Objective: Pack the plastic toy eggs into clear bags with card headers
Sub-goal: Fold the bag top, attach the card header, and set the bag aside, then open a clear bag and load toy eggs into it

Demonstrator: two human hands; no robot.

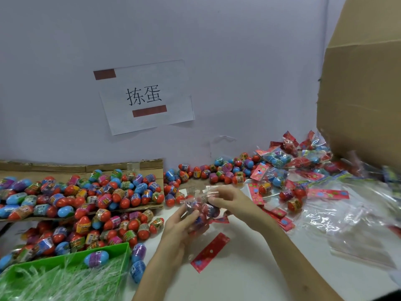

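Between my hands is a clear bag (202,210) with several red and blue eggs inside. My left hand (180,227) cups it from below, fingers curled round the eggs. My right hand (225,199) pinches the bag's open top edge. A red card header (210,252) lies flat on the white table just below the bag. Loose toy eggs (86,198) lie heaped on cardboard at the left. More loose eggs (217,170) line the wall behind my hands.
A green tray (71,276) of shredded green paper holds one blue egg at bottom left. Packed bags (280,161) and red headers pile up at right, beside empty clear bags (351,222). A big cardboard box (364,88) looms at the right. A paper sign (145,96) hangs on the wall.
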